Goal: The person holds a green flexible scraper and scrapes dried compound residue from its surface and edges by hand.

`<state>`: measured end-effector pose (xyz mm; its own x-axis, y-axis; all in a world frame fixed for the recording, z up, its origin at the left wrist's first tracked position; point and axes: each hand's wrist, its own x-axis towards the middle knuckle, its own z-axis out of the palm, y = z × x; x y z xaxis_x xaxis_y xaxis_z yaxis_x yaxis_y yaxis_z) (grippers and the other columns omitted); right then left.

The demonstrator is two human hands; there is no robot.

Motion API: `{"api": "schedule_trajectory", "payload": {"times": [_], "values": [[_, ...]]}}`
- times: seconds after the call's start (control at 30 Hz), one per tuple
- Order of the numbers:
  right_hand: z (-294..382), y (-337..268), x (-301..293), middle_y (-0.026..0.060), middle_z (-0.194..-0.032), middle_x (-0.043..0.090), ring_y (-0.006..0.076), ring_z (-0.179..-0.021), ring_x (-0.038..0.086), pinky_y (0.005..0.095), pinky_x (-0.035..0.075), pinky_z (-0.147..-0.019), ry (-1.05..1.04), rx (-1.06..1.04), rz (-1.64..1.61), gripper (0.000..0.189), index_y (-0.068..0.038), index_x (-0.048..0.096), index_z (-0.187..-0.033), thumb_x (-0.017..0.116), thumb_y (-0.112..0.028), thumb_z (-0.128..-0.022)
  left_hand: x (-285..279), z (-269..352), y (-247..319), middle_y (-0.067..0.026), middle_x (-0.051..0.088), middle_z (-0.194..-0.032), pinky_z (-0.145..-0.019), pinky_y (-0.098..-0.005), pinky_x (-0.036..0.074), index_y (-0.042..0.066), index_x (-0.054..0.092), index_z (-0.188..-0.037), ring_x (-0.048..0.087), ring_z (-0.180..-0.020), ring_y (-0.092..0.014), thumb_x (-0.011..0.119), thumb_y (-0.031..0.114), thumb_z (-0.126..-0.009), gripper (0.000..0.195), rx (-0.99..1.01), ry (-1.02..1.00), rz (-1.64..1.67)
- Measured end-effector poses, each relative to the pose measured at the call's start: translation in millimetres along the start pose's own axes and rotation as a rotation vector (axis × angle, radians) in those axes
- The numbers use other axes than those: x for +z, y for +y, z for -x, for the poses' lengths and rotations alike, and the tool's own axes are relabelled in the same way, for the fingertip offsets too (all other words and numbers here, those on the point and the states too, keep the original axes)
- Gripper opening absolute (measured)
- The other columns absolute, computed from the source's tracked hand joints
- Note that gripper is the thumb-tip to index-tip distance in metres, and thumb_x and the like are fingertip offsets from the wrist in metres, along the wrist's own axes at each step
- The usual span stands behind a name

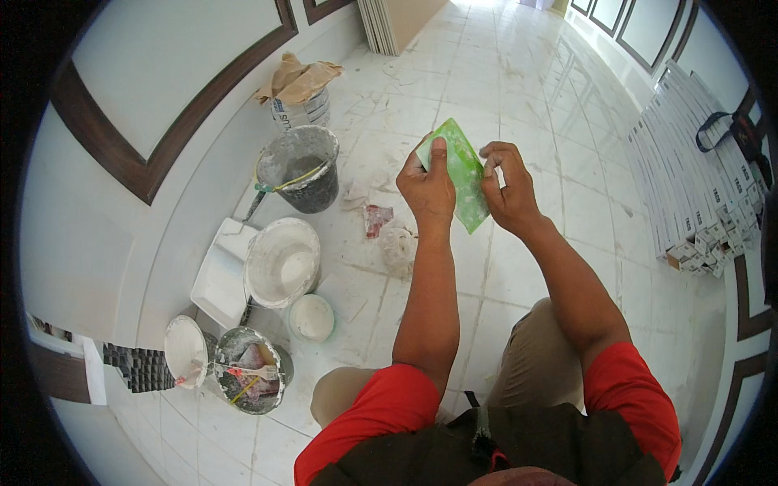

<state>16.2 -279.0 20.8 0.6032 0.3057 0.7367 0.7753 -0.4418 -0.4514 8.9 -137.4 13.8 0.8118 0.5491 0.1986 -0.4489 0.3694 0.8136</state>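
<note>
In front of me my left hand (430, 176) grips a flat green plastic putty spreader (465, 176), its thumb laid over the upper left face. White putty residue is smeared over the sheet, which is tilted with one corner pointing down. My right hand (509, 185) is at the spreader's right edge with curled fingers, the thumb by that edge. Whether those fingers pinch it or only touch it is unclear. Below the hands, on the tiled floor (447, 267), lie a crumpled plastic bag (398, 249) and a red-and-white scrap (377, 220).
Left of me stand a black bucket (307, 188), a whitish bucket (282, 261), a white paint tray (222, 276), a small round tub (312, 318) and a bucket of tools (252, 370). An opened paper sack (301, 91) is behind them. Stacked long cartons (687, 182) lie along the right wall.
</note>
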Motion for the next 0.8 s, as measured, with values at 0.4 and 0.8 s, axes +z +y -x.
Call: {"api": "schedule_trajectory", "payload": {"times": [0.4, 0.8], "values": [[-2.9, -1.7, -4.6, 0.0106, -0.109, 0.07, 0.0149, -0.093, 0.062, 0.0318, 0.051, -0.087, 0.106, 0.187, -0.298, 0.019, 0.002, 0.06, -0.109, 0.051, -0.015, -0.107, -2.4, -2.9, -0.2, -0.0062, 0.072, -0.095, -0.073, -0.0255, 0.052, -0.008, 0.072, -0.115, 0.063, -0.081, -0.011, 0.072, 0.019, -0.1, 0.031, -0.198, -0.068, 0.073], [-5.4, 6.4, -13.1, 0.0079, -0.097, 0.068, 0.0094, -0.081, 0.057, 0.0263, 0.049, -0.073, 0.094, 0.389, -0.447, 0.017, 0.0, 0.054, -0.117, 0.049, -0.013, -0.106, -2.6, -3.2, -11.2, -0.0072, 0.072, -0.094, -0.069, -0.0279, 0.054, -0.007, 0.071, -0.112, 0.065, -0.078, -0.013, 0.071, 0.019, -0.1, 0.029, -0.321, -0.059, 0.103]]}}
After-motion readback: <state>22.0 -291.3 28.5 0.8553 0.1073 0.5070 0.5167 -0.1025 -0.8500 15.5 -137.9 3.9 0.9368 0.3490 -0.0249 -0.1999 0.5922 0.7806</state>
